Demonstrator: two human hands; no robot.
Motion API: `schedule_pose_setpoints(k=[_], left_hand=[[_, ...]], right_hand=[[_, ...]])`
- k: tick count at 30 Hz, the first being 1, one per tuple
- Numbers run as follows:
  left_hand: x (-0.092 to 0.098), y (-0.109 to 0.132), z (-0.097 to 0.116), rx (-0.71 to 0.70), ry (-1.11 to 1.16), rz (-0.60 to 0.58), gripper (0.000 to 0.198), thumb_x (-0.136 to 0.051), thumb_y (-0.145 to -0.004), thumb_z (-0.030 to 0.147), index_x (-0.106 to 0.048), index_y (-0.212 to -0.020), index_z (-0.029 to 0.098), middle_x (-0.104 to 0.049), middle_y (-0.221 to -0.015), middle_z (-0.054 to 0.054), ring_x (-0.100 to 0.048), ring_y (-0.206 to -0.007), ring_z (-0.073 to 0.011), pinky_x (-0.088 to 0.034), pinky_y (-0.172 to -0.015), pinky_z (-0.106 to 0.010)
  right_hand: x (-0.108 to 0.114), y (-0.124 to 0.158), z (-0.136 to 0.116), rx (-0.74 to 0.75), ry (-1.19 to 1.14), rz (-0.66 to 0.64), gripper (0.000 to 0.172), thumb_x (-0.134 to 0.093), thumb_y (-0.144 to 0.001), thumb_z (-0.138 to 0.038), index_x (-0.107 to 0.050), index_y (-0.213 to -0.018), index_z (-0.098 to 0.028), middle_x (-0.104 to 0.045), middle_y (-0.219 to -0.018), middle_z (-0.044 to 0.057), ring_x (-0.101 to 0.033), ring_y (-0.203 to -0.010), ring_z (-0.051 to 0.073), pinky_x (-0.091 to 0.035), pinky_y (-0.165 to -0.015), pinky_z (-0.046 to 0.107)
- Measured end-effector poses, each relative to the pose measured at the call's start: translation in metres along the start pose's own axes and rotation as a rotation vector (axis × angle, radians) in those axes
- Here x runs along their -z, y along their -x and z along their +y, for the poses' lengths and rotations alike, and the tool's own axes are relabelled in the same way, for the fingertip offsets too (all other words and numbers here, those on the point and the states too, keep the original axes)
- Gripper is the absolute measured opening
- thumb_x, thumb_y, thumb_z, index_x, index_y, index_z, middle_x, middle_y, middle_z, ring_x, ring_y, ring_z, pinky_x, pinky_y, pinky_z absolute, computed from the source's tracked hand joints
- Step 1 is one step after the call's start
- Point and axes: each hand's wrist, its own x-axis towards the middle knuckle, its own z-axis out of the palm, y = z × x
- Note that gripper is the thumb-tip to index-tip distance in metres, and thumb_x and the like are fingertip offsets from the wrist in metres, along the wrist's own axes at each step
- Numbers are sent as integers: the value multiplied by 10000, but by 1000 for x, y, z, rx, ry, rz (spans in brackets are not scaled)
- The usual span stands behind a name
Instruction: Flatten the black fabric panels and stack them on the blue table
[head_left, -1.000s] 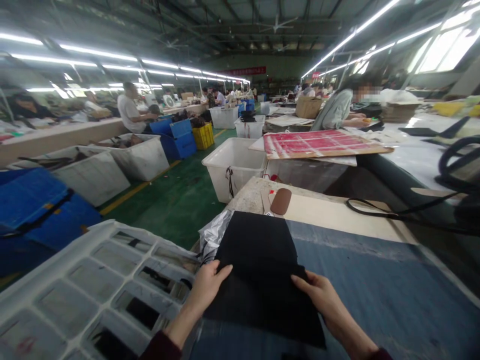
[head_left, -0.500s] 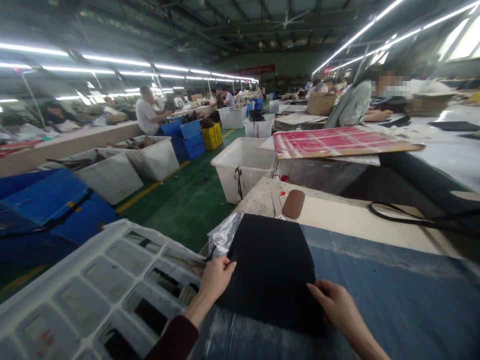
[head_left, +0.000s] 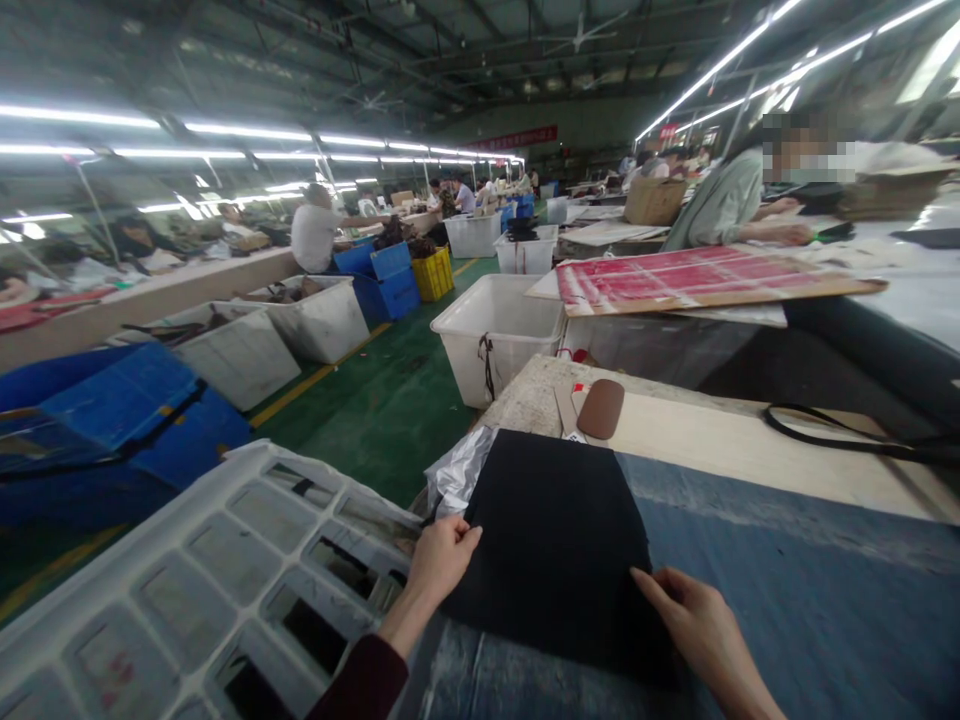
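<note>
A flat black panel [head_left: 559,550], perhaps fabric or leather, lies over the blue-grey surface [head_left: 787,580] of the table in front of me. My left hand [head_left: 444,556] pinches its left edge between thumb and fingers. At the right edge, my right hand [head_left: 694,612] grips the panel with the thumb on top; its fingers are partly hidden. Crumpled silvery film [head_left: 459,472] touches the panel's upper left side. Just beyond the panel's far edge rests a brown rounded piece [head_left: 601,409].
A white crate with rectangular openings [head_left: 225,560] stands close on my left. Past the table are a white bin [head_left: 499,320] and a red-topped board [head_left: 705,280]. A black strap [head_left: 832,440] lies at the right. A co-worker [head_left: 724,200] sits beyond the board.
The whole view has shifted slightly, so the scene sits a little farther right. Both hands keep their hold on the black panel, which lies nearly as before. The co-worker's arms have moved.
</note>
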Motion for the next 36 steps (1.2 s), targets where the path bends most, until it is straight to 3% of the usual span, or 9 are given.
schedule_pose_setpoints(k=[17, 28, 36], left_hand=[[-6, -7, -3, -52, -5, -80, 352, -469, -845, 504, -602, -731, 198, -651, -630, -1, -621, -647, -180, -346, -593, -234], [-8, -8, -6, -38, -28, -66, 342, -480, -838, 503, -589, -712, 204, -630, -600, 8, -604, -629, -173, -328, -576, -235], [-1, -1, 2, -14, -17, -11, 300, -519, -836, 440, -628, -729, 182, -635, -624, -8, -595, -640, -153, -321, -572, -231]], right_hand=[[8, 7, -9, -8, -42, 97, 378, -514, -812, -483, -597, -600, -181, -562, -529, -9, -516, -535, 141, -314, -503, 238], [9, 10, -15, -20, 14, 102, 373, -498, -820, -489, -585, -613, -191, -586, -562, 1, -544, -574, 158, -313, -530, 248], [7, 9, -14, -7, 89, 35, 437, -448, -828, -567, -579, -617, -207, -588, -568, 5, -551, -584, 174, -335, -552, 266]])
